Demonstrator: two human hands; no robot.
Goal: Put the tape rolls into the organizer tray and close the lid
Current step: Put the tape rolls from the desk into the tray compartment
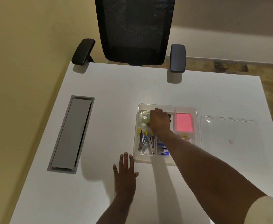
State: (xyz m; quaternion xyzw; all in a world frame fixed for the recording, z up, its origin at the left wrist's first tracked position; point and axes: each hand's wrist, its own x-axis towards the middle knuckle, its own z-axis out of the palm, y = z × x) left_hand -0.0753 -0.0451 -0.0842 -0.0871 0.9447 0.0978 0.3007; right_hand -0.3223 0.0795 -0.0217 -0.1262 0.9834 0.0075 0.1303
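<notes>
My right hand (160, 122) reaches into organizer tray (197, 126), far-left compartment, over clear tape rolls (144, 118); fingers hidden, grip unclear. Left hand (125, 173) flat, released on worktop (116, 88). Next, I judge: withdraw, fetch lid (229, 135) lying right.

No readable text anywhere on the table.

The only printing in view sits on the small blue boxes (163, 149) in the organizer tray (197, 113), at about 6 o'clock from the reaching hand (160, 122); pale marks show on their blue faces, but they are too small and blurred to make out a word, brand or number. The pink pad (184, 122) at 3 o'clock from that hand shows a plain face with no writing.
</notes>
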